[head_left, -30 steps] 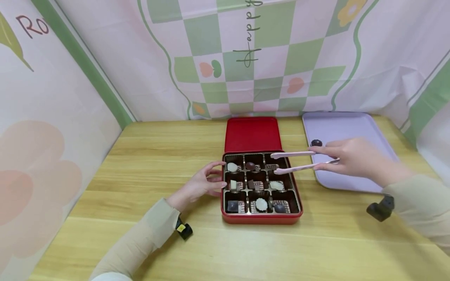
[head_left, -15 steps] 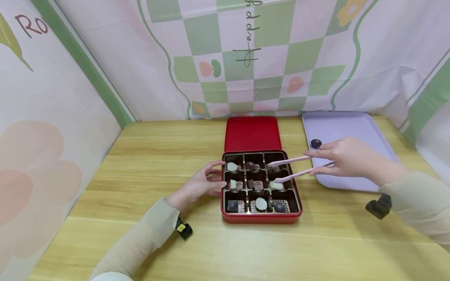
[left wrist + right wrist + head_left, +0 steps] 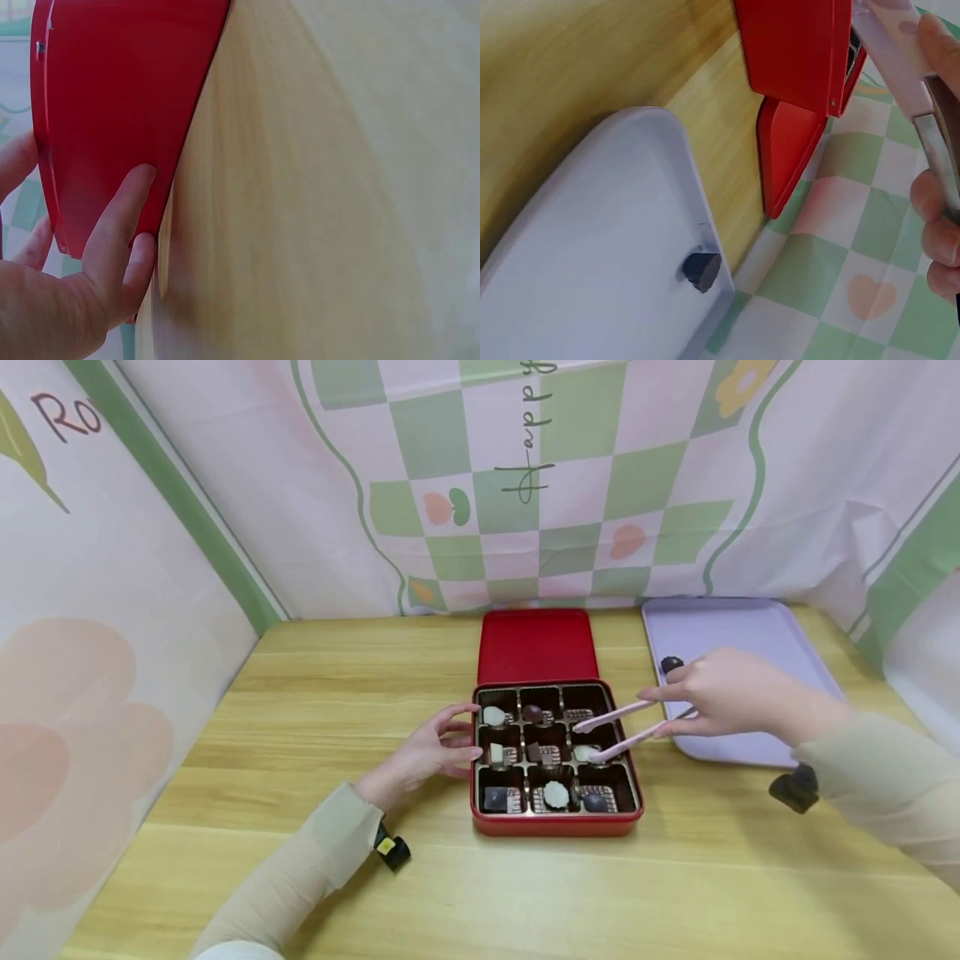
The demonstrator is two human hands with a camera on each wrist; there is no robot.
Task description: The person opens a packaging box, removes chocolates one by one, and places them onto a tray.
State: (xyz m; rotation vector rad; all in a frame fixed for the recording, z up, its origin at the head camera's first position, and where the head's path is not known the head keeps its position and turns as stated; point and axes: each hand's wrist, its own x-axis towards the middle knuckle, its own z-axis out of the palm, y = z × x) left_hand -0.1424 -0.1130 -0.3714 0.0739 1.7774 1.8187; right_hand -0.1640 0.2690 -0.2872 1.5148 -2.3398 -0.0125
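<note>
From the head view, the right hand [image 3: 723, 697] grips pink tongs [image 3: 626, 732], whose long axis runs from that hand leftward and down, tips pointing into the red chocolate box [image 3: 557, 824] at the middle of the bench [image 3: 315, 693]. The tips sit spread about a white chocolate [image 3: 587, 752] in the middle row's right-hand compartment, so the step looks like picking that piece; the next move would call for squeezing the tongs on it and lifting straight up. The left hand [image 3: 427, 753] rests with relaxed fingers against the box's left wall. A dark chocolate [image 3: 671, 664] lies on the lilac tray [image 3: 750, 618] at the bench's far right corner. In the left wrist view, straight fingers [image 3: 120, 225] press the red wall. In the right wrist view, fingers [image 3: 937, 45] pinch the tongs' handle, with the tray and its dark piece below.
</note>
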